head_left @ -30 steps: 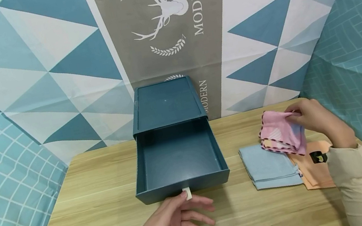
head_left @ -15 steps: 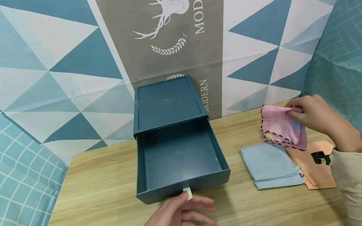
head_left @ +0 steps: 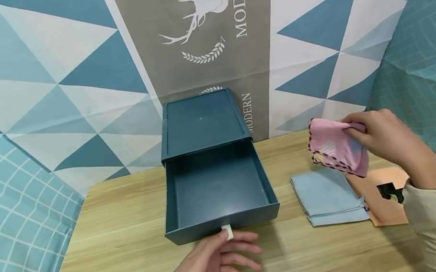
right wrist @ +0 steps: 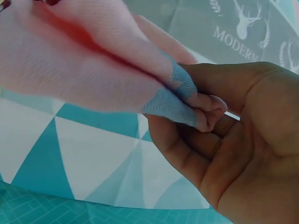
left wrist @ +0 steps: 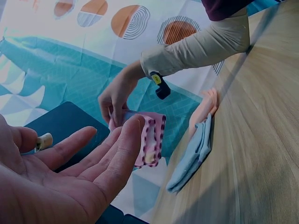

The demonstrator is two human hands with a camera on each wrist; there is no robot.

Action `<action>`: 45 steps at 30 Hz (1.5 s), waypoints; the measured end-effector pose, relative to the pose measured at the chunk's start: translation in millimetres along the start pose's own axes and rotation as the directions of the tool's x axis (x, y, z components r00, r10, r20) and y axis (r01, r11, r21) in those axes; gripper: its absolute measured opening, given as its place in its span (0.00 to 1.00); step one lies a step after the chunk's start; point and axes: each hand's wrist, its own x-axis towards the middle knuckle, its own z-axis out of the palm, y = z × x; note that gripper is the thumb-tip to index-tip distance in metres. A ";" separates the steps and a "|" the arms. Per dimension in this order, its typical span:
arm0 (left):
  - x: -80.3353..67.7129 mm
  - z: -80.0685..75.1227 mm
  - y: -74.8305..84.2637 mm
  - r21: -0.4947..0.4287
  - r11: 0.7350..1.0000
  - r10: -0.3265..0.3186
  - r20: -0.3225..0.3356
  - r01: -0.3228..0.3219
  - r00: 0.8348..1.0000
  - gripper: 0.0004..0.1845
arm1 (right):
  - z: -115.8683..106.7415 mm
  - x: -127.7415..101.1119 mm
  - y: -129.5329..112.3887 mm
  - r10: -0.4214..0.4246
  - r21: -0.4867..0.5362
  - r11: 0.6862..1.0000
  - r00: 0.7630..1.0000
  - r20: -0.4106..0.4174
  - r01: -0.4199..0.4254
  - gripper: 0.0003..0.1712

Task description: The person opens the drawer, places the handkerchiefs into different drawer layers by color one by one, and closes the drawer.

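A dark blue storage box stands at the back of the wooden table, and its drawer is pulled out with nothing inside. My left hand lies palm up in front of it, fingers relaxed, the thumb tip touching the drawer's small white pull tab. My right hand pinches a folded pink cloth and holds it in the air above the right side of the table. In the right wrist view the pink cloth is bunched between thumb and fingers.
A folded light blue cloth lies on the table right of the drawer, partly over an orange cloth. Patterned fabric backdrops close in the table at the back and on both sides.
My right hand has raised the pink cloth higher above the cloths on the table. The left hand and the drawer have stayed put.
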 end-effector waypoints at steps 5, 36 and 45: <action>-1.3 -0.5 1.4 0.003 1.000 0.006 -0.002 -0.006 1.000 0.30 | -3.2 0.1 -11.3 -0.046 -0.011 0.999 0.996 -0.073 0.046 0.07; -2.2 -1.6 2.4 0.026 1.000 0.012 -0.010 -0.011 1.000 0.29 | -15.5 -5.3 -60.4 -0.169 0.089 0.964 0.839 -0.517 0.249 0.16; -2.1 -0.6 0.7 0.036 0.999 0.017 -0.004 -0.017 1.000 0.29 | -27.1 6.3 -90.2 -0.201 0.132 0.926 0.759 -0.619 0.353 0.10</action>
